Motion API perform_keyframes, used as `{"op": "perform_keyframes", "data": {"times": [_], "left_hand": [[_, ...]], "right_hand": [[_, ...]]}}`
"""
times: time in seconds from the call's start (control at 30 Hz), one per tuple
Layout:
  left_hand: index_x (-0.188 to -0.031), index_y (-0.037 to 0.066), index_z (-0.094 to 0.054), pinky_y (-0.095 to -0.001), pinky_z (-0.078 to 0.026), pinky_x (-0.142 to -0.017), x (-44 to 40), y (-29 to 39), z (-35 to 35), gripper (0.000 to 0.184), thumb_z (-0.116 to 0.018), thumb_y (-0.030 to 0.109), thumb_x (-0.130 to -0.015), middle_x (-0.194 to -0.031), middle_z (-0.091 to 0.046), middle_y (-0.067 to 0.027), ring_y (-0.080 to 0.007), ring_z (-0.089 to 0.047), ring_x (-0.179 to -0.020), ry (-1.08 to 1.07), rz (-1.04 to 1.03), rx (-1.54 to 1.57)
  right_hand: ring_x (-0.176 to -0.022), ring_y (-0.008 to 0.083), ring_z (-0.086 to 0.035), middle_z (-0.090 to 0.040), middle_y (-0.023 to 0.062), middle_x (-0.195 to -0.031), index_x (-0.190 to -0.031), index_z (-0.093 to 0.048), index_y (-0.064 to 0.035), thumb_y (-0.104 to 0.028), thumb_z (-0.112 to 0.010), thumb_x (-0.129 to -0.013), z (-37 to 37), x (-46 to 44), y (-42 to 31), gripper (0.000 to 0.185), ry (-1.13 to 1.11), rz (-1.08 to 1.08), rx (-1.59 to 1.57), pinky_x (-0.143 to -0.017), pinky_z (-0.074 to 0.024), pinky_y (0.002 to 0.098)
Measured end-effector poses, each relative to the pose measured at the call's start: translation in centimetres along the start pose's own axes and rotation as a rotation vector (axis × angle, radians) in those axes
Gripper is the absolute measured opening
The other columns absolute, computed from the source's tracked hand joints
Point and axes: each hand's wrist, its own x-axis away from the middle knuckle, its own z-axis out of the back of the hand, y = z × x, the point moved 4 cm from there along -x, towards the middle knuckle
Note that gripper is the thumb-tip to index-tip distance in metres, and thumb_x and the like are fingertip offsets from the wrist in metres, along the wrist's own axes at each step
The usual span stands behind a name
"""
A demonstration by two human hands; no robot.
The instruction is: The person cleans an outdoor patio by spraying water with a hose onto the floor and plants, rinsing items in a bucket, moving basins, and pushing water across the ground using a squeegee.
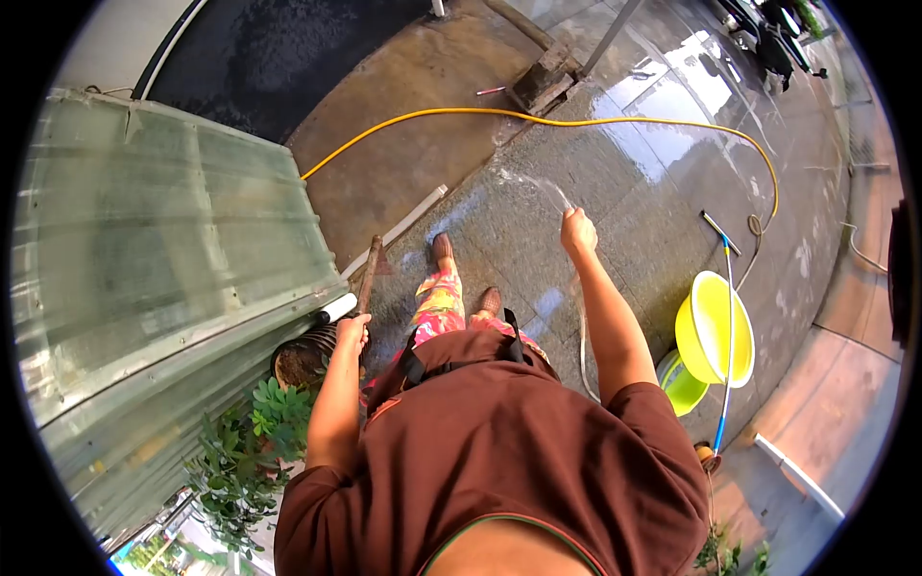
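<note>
My right hand point(578, 231) is closed around the end of a pale hose point(583, 350), which hangs down beside my legs. Water point(540, 184) sprays from it forward and left onto the wet grey tiles point(615, 182). On the left, my left hand point(353, 331) grips a brown wooden stick point(369, 274) that stands roughly upright. Its lower end is hidden by my hand and arm. My shoes point(443, 248) rest on the wet tiles between the two hands.
A yellow hose point(442, 110) crosses the ground ahead. Yellow-green basins point(715, 326) and a blue-handled squeegee point(726, 384) are at the right. Corrugated panels point(173, 221), a pot point(303, 360) and leafy plants point(240, 451) line the left. A wooden block point(547, 82) lies ahead.
</note>
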Motion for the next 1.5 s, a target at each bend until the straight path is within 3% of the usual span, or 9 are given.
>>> {"op": "perform_keyframes", "data": {"times": [0.17, 0.2, 0.5, 0.6, 0.67, 0.77, 1.0, 1.27, 1.5], "left_hand": [[-0.059, 0.005, -0.051, -0.0298, -0.032, -0.036, -3.4, 6.8, -1.7, 0.027, -0.068, 0.019, -0.073, -0.049, -0.047, -0.0046, -0.0158, -0.041, -0.037, -0.008, 0.011, -0.039], [-0.056, 0.009, -0.048, -0.0290, -0.032, -0.037, -4.4, 8.3, -2.2, 0.029, -0.067, 0.021, -0.074, -0.049, -0.046, -0.0035, -0.0153, -0.041, -0.038, -0.040, 0.005, -0.034], [-0.065, 0.000, -0.059, -0.0304, -0.034, -0.036, -8.8, 26.5, -4.1, 0.028, -0.070, 0.026, -0.071, -0.051, -0.052, -0.0062, -0.0151, -0.046, -0.037, -0.031, -0.109, -0.384], [-0.076, 0.000, -0.064, -0.0379, -0.050, -0.059, -9.1, 33.2, -5.1, 0.035, -0.069, 0.034, -0.070, -0.068, -0.064, -0.0136, -0.0256, -0.064, -0.064, 0.081, -0.354, -0.852], [-0.088, 0.003, -0.063, -0.0410, -0.050, -0.074, -5.6, 38.2, -6.3, 0.036, -0.070, 0.034, -0.071, -0.086, -0.066, -0.0152, -0.0311, -0.064, -0.086, 0.242, -0.632, -1.097], [-0.094, 0.005, -0.057, -0.0409, -0.051, -0.075, -5.3, 43.0, -8.5, 0.037, -0.071, 0.032, -0.072, -0.094, -0.064, -0.0149, -0.0310, -0.062, -0.090, 0.306, -0.764, -1.250], [-0.092, 0.007, -0.052, -0.0394, -0.051, -0.070, -2.1, 52.3, -16.6, 0.033, -0.071, 0.026, -0.072, -0.085, -0.063, -0.0099, -0.0277, -0.063, -0.081, 0.375, -1.151, -1.435], [-0.086, 0.007, -0.054, -0.0391, -0.051, -0.066, 3.6, 59.8, -29.5, 0.031, -0.073, 0.025, -0.068, -0.080, -0.063, -0.0110, -0.0277, -0.064, -0.077, 0.291, -1.331, -1.527], [-0.089, 0.004, -0.055, -0.0422, -0.050, -0.070, 6.2, 62.9, -38.0, 0.034, -0.074, 0.025, -0.068, -0.085, -0.065, -0.0153, -0.0323, -0.063, -0.082, 0.165, -1.276, -1.574]], "right_hand": [[-0.103, 0.0371, -0.056, -0.059, 0.0217, -0.108, -0.116, -0.053, -0.0061, -0.037, -0.032, -0.093, 4.8, -4.6, -7.3, 0.044, 0.044, 0.036, -0.163, -0.087, -0.0432, 0.0451], [-0.103, 0.0374, -0.055, -0.059, 0.0219, -0.108, -0.117, -0.053, -0.0063, -0.038, -0.032, -0.093, 5.4, -5.8, -8.4, 0.045, 0.062, 0.034, -0.198, -0.088, -0.0430, 0.0451], [-0.099, 0.0385, -0.057, -0.060, 0.0236, -0.103, -0.113, -0.054, -0.0035, -0.038, -0.033, -0.092, 7.8, -11.9, -13.6, 0.045, 0.076, -0.098, -0.130, -0.085, -0.0437, 0.0476], [-0.096, 0.0389, -0.058, -0.061, 0.0241, -0.100, -0.113, -0.053, -0.0026, -0.038, -0.034, -0.092, 6.8, -12.3, -11.6, 0.045, 0.051, -0.132, -0.048, -0.082, -0.0449, 0.0478], [-0.093, 0.0394, -0.059, -0.062, 0.0240, -0.097, -0.116, -0.050, -0.0026, -0.037, -0.034, -0.093, 6.1, -12.6, -10.2, 0.045, 0.033, -0.124, 0.004, -0.081, -0.0458, 0.0475], [-0.089, 0.0390, -0.061, -0.063, 0.0233, -0.092, -0.119, -0.048, -0.0032, -0.037, -0.033, -0.093, 6.4, -13.4, -9.4, 0.045, 0.068, -0.079, 0.013, -0.079, -0.0467, 0.0473], [-0.081, 0.0390, -0.062, -0.064, 0.0229, -0.085, -0.118, -0.048, -0.0044, -0.036, -0.035, -0.092, 7.4, -19.0, -12.9, 0.042, -0.002, 0.067, -0.008, -0.073, -0.0485, 0.0479], [-0.078, 0.0382, -0.063, -0.064, 0.0224, -0.082, -0.114, -0.050, -0.0036, -0.035, -0.038, -0.091, 6.8, -24.0, -15.1, 0.041, -0.138, 0.097, -0.110, -0.071, -0.0493, 0.0476], [-0.085, 0.0391, -0.062, -0.064, 0.0237, -0.089, -0.119, -0.048, -0.0044, -0.037, -0.035, -0.091, 8.1, -27.9, -6.5, 0.044, -0.099, -0.116, -0.153, -0.077, -0.0478, 0.0482]]}}
